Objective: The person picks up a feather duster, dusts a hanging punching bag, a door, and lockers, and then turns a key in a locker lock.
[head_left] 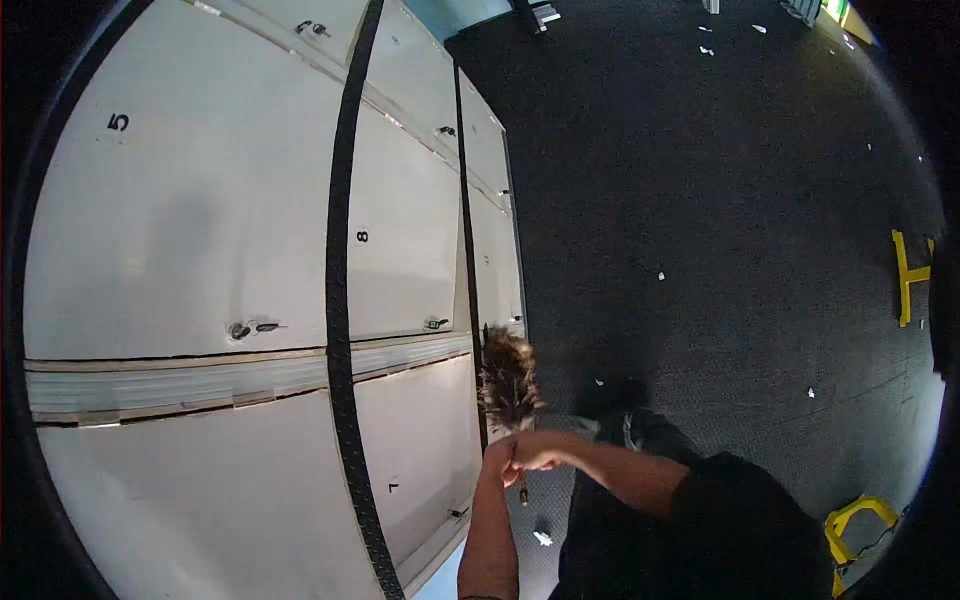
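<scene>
A brown feather duster (508,380) is held against the edge of the white lockers, its feathers pointing away from the body. My left hand (497,457) is closed at its handle, just below the feathers. My right hand (537,450) comes in from the right and is wrapped round the handle too, touching and partly overlapping the left. The handle's end (524,494) sticks out below the hands. White locker doors (405,220) with black numbers, locks and keys are left of the duster.
Black strips (342,250) run between the locker columns. Dark textured floor (700,200) lies to the right, with small white scraps scattered on it. Yellow metal frames (904,280) stand at the far right and another yellow frame (838,530) at the lower right.
</scene>
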